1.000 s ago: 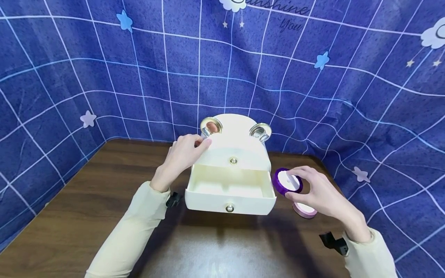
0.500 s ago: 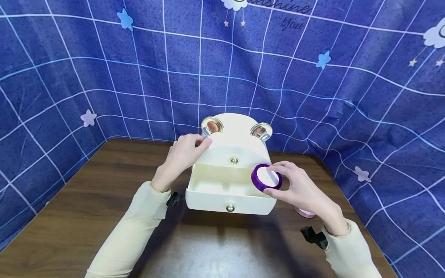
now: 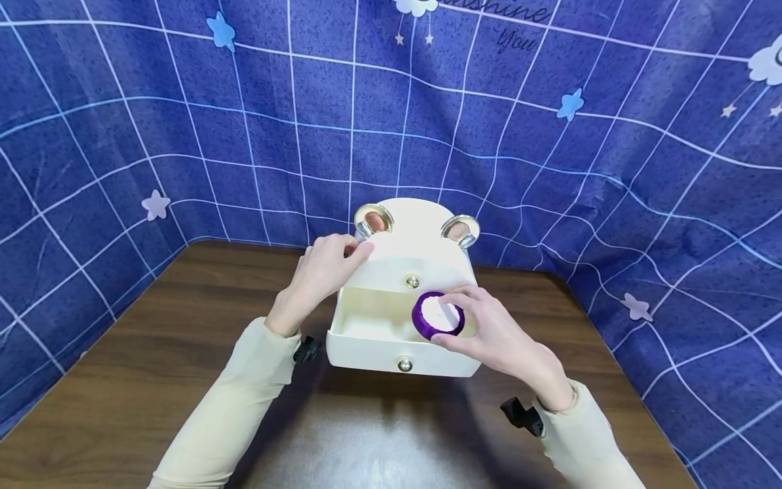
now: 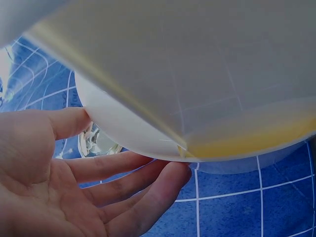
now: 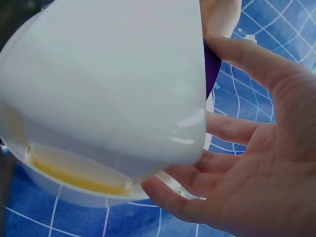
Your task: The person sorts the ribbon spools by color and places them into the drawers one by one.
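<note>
While the left hand (image 3: 320,272) rests loosely bent fingers against the box (image 3: 409,234), the right hand (image 3: 491,334), apart from it, pinches the roll (image 3: 438,315) over the pulled-out lower drawer (image 3: 366,351) and should lower it level before releasing, the closed upper drawer (image 3: 381,277) hiding any contents.

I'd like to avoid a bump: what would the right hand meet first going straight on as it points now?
The right hand, holding the purple roll, would probably meet the upper drawer front, near its knob. Depth is unclear, so the roll might catch the open lower drawer first.
</note>
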Demonstrator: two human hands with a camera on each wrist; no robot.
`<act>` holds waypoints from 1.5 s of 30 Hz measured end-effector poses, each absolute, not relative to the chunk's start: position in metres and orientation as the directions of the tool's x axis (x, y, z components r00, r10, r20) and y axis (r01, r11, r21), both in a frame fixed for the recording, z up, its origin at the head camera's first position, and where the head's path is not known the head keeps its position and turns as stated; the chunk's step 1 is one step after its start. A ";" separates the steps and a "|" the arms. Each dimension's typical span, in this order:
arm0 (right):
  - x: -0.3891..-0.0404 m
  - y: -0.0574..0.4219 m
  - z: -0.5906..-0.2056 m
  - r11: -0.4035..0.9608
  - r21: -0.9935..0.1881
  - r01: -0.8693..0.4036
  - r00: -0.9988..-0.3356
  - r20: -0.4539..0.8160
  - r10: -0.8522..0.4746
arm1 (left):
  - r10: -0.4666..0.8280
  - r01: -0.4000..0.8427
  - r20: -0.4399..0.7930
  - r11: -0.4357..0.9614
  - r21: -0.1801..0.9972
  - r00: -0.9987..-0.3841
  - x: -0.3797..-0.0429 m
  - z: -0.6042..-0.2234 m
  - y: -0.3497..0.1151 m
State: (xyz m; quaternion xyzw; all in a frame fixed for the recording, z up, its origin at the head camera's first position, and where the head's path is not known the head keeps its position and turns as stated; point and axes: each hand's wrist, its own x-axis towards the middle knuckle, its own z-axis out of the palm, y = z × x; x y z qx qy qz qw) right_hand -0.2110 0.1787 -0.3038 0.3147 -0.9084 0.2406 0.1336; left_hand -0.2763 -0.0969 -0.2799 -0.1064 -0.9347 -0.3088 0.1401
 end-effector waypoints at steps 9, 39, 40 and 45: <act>-0.195 0.173 -0.317 0.571 -0.320 -0.756 -0.624 0.615 -0.481 | 0.117 0.287 0.322 0.781 0.555 -0.939 -0.277 -0.280 -0.096; -0.175 0.129 -0.397 -0.106 -0.983 0.149 -0.865 -0.078 -0.496 | 0.117 0.289 0.334 0.795 0.533 -0.935 -0.276 -0.281 -0.097; -0.176 0.129 -0.397 -0.106 -0.983 0.147 -0.865 -0.076 -0.495 | 0.116 0.289 0.335 0.796 0.531 -0.935 -0.276 -0.281 -0.097; -0.182 0.130 -0.396 -0.105 -0.986 0.127 -0.869 -0.059 -0.492 | 0.118 0.290 0.335 0.797 0.530 -0.935 -0.275 -0.279 -0.096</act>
